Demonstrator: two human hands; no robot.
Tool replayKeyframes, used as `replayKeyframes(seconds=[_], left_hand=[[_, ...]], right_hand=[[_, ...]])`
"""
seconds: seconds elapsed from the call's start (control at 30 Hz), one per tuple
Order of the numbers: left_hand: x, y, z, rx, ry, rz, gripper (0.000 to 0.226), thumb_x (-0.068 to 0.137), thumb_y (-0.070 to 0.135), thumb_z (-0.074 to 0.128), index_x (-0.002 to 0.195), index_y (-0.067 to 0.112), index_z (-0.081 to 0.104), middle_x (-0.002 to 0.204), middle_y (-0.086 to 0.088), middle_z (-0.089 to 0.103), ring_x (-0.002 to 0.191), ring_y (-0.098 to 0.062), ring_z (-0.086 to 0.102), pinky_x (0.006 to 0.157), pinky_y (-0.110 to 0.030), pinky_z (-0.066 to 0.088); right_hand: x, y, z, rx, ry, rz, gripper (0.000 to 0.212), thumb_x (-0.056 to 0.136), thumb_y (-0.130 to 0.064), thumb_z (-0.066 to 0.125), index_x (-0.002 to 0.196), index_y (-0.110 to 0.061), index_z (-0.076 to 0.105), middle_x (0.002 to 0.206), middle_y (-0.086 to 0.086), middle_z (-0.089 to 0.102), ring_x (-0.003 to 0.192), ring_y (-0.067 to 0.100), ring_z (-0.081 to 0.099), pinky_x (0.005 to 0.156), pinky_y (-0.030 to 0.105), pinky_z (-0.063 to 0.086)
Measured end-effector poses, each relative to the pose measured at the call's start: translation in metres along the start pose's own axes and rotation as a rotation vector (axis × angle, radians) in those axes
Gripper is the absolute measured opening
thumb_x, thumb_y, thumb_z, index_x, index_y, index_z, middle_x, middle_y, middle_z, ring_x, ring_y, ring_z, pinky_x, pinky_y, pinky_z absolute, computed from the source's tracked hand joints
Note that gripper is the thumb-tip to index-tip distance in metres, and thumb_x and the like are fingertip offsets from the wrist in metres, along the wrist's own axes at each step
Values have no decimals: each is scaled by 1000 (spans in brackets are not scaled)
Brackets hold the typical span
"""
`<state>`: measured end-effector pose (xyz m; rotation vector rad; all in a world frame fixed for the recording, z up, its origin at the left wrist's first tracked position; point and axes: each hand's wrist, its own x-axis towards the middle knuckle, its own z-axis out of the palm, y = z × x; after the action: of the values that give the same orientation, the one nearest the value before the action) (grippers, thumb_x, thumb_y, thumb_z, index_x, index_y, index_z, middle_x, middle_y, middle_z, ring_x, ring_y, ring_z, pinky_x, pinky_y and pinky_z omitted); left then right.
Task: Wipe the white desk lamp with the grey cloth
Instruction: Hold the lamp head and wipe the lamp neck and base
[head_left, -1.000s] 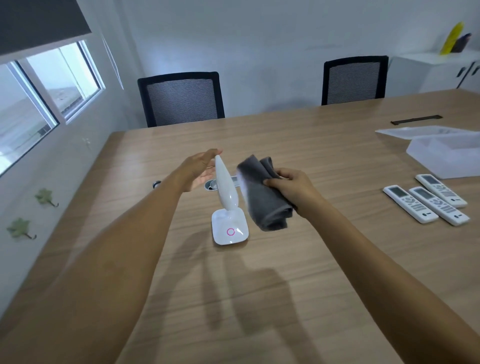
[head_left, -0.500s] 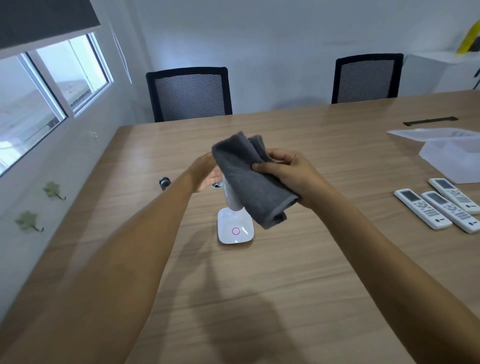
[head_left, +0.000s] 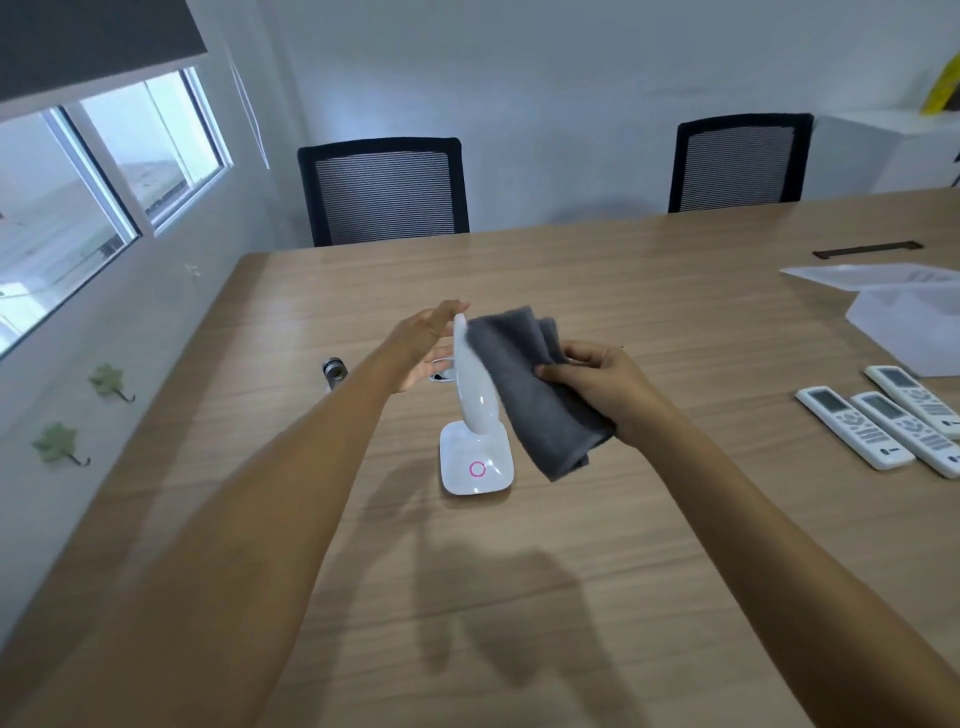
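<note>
The white desk lamp (head_left: 476, 400) stands on the wooden table (head_left: 623, 545), its folded arm upright over a square base with a pink ring. My left hand (head_left: 421, 345) is flat against the left side of the lamp's arm near the top, fingers spread and straight. My right hand (head_left: 605, 387) grips the folded grey cloth (head_left: 535, 387), which lies against the right side of the lamp's arm and hangs down past the base.
Three white remote controls (head_left: 883, 426) lie at the right. A translucent plastic box (head_left: 914, 322) and its lid sit at the far right. A small dark cylinder (head_left: 333, 371) stands left of the lamp. Two black chairs (head_left: 384, 189) stand behind the table.
The cloth has moved from over the top of the lamp down to its right side, uncovering the arm. My left hand has opened flat against the lamp's left side.
</note>
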<state>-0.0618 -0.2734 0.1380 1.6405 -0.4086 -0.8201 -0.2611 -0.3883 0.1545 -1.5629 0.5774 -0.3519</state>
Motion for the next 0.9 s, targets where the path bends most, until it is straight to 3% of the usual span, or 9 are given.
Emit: replayKeyframes(seconds=[0.1,0.17,0.3,0.43,0.6,0.67,0.73,0.8,0.9], left_hand=[[-1,0,-1,3,-2,-3,35,83,50,63,110,28,60,133,0,55,117,-24,56,99,-35,46],[0,0,-1,1,-2,-4,47,81,51,64,120,25,57,136,-1,54,119,-24,55,101,-35,46],[1,0,0,-23,8,2,44,81,50,65,118,27,56,138,-1,53,119,-24,55,104,-36,45],[1,-3,1,-54,5,12,47,73,50,65,113,28,58,138,-3,53,119,-25,55,103,-35,45],[2,-4,-2,-62,-3,3,22,85,47,62,103,33,61,139,-2,52,120,-26,54,100,-35,44],[3,-4,-2,-68,-4,2,30,83,47,63,109,30,61,139,-2,53,120,-26,54,100,-35,45],[3,-5,-1,-77,-1,5,43,77,49,66,115,28,59,138,-1,53,120,-24,55,102,-35,45],[3,-5,0,-81,3,9,41,76,49,66,112,29,60,136,0,54,121,-24,54,103,-36,45],[0,-3,2,-64,7,15,28,77,48,64,101,33,63,135,0,55,119,-24,55,108,-40,42]], right_hand=[[14,21,-12,28,224,126,19,82,-1,64,100,-4,69,90,14,65,78,24,61,67,29,49],[21,37,-14,6,265,180,17,83,1,61,98,-2,66,90,14,62,74,25,58,62,30,47],[30,71,16,-177,184,213,25,76,1,64,101,4,68,87,10,60,81,20,55,67,32,45],[37,108,65,-182,38,294,37,70,-4,71,106,-8,71,93,5,67,89,19,61,81,32,51],[46,129,63,-373,131,404,28,79,-6,62,104,-8,73,107,12,72,99,27,66,75,28,47],[46,125,42,-486,225,388,24,80,-6,56,98,-8,72,100,15,71,96,31,66,68,26,42],[47,119,26,-559,302,317,15,80,-3,52,81,-9,66,84,16,64,80,32,62,63,28,39],[48,112,28,-641,334,228,12,81,-2,50,77,-8,60,80,15,60,75,33,59,60,29,38],[44,114,59,-795,277,125,27,89,-8,47,109,-6,65,111,18,62,98,38,63,72,32,45]])
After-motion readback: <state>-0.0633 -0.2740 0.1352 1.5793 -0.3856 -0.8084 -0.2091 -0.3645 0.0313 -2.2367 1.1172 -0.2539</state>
